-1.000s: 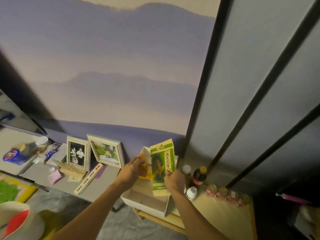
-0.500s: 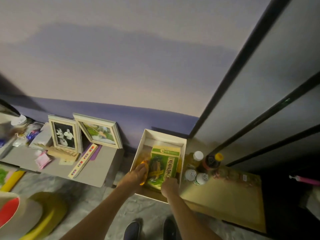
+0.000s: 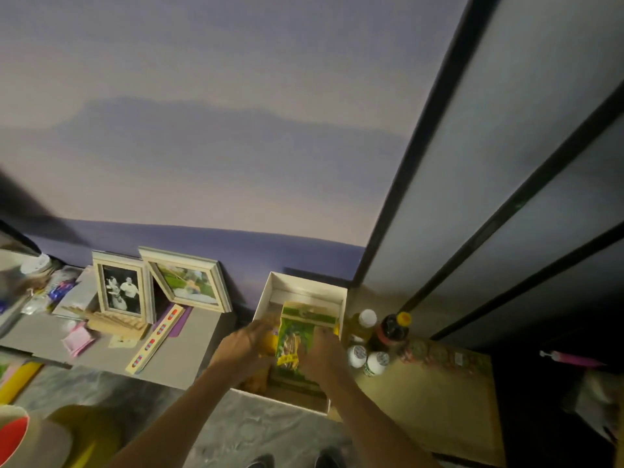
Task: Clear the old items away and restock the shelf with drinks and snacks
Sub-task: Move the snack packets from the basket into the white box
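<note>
Both hands are working inside the white box [image 3: 270, 292], which is sitting on the left end of the low wooden shelf [image 3: 439, 393], its far wall against the purple wall. The left hand [image 3: 244, 342] is curled over a yellow packet [image 3: 270, 341] at the box's left wall, and the right hand [image 3: 324, 349] is clamped on the right side of the green snack bag [image 3: 293, 339]. The bag is lying tilted, its top toward the far wall. Judging by that, the bag is being laid flat so that it fits between the box walls instead of standing above the rim, with the left hand holding the yellow packet aside to keep room for it.

Room is tight. The bag and the hands are filling most of the box's width, and only the far end, near the back wall, is showing bare floor. Just beside the box's right wall, bottles are crowding the shelf: a white-capped yellow bottle [image 3: 364, 324], a dark bottle with a yellow cap [image 3: 391, 327] and two white-capped bottles [image 3: 369, 359]. The right wrist is passing close to these, so a wide pull-out could knock them. The near edge of the box is overhanging the shelf's front edge slightly, toward the floor. The grey table [image 3: 189, 359] to the left, carrying picture frames [image 3: 152, 287], is standing apart from the box, leaving a gap on that side.
</note>
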The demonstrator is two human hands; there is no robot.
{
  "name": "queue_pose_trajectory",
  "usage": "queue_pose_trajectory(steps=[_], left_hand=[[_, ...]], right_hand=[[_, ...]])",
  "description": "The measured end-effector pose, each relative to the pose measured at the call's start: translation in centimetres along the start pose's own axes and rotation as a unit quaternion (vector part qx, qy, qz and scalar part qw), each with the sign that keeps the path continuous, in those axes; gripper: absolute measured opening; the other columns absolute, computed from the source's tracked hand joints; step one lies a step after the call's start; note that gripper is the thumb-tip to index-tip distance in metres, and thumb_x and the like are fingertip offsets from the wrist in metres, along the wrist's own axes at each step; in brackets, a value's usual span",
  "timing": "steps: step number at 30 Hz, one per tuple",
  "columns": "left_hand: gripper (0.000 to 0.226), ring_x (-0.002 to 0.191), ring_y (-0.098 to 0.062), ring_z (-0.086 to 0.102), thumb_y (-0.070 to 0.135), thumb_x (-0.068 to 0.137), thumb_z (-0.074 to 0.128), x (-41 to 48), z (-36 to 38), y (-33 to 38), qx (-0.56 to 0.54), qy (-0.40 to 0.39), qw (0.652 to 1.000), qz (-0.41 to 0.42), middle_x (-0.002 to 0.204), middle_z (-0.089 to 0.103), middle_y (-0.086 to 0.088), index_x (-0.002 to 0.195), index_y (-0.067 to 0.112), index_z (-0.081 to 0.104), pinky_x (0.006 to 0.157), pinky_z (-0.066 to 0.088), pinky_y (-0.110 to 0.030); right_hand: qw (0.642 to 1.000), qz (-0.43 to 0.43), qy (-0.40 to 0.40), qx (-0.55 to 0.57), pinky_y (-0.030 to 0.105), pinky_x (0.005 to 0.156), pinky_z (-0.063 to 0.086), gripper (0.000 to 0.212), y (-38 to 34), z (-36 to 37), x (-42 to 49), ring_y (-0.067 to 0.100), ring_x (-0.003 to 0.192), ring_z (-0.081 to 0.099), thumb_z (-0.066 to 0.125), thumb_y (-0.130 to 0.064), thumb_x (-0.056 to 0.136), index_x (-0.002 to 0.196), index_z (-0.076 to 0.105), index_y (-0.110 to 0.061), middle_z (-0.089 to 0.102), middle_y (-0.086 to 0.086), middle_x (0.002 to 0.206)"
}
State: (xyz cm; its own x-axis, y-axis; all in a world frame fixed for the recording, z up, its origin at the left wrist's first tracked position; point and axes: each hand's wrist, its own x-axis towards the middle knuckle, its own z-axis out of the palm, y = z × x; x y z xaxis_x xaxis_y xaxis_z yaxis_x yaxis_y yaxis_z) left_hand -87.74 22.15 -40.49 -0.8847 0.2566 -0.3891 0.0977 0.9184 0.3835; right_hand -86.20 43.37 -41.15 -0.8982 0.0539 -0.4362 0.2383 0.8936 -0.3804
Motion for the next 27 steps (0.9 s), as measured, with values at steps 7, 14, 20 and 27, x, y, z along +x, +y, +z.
queue_pose_trajectory(steps=[7,14,20,27], left_hand=[[0.103,0.136,-0.026,0.057,0.087,0.085,0.051,-0.7,-7.3,4.2,0.015,0.212,0.977,-0.011,0.153,0.056,-0.005,0.162,0.021,0.032,0.113,0.049,-0.044],[0.116,0.164,-0.028,0.009,0.095,0.087,0.022,-1.7,-12.1,8.0,0.041,0.272,0.961,-0.01,0.177,0.014,-0.009,0.168,0.013,0.014,0.131,0.018,-0.051],[0.116,0.162,-0.03,0.015,0.096,0.087,0.021,-3.9,-14.2,11.3,0.05,0.255,0.961,0.097,0.176,0.017,-0.011,0.168,0.014,0.016,0.13,0.022,-0.052],[0.113,0.16,-0.03,0.021,0.095,0.085,0.021,-8.9,-11.5,18.6,0.052,0.203,0.951,0.228,0.172,0.026,-0.01,0.164,0.016,0.027,0.128,0.026,-0.053]], right_hand=[[0.985,-0.073,0.117,-0.103,0.05,0.13,0.025,0.094,-0.7,-9.5,-2.0,0.037,0.161,0.018,0.032,-0.074,0.1,0.167,0.022,-0.009,0.019,0.016,0.175],[0.971,0.019,0.226,-0.076,0.053,0.129,0.023,0.106,-0.7,-15.3,-6.0,0.038,0.16,0.022,0.03,-0.082,0.094,0.168,0.017,-0.008,0.017,0.018,0.175],[0.944,0.109,0.31,-0.041,0.053,0.128,0.025,0.103,0.2,-17.4,-12.9,0.038,0.16,0.021,0.035,-0.08,0.096,0.167,0.02,-0.008,0.02,0.019,0.174],[0.895,0.252,0.367,0.025,0.052,0.13,0.02,0.101,4.4,-15.1,-24.6,0.037,0.162,0.014,0.036,-0.078,0.098,0.169,0.013,-0.011,0.014,0.015,0.176]])
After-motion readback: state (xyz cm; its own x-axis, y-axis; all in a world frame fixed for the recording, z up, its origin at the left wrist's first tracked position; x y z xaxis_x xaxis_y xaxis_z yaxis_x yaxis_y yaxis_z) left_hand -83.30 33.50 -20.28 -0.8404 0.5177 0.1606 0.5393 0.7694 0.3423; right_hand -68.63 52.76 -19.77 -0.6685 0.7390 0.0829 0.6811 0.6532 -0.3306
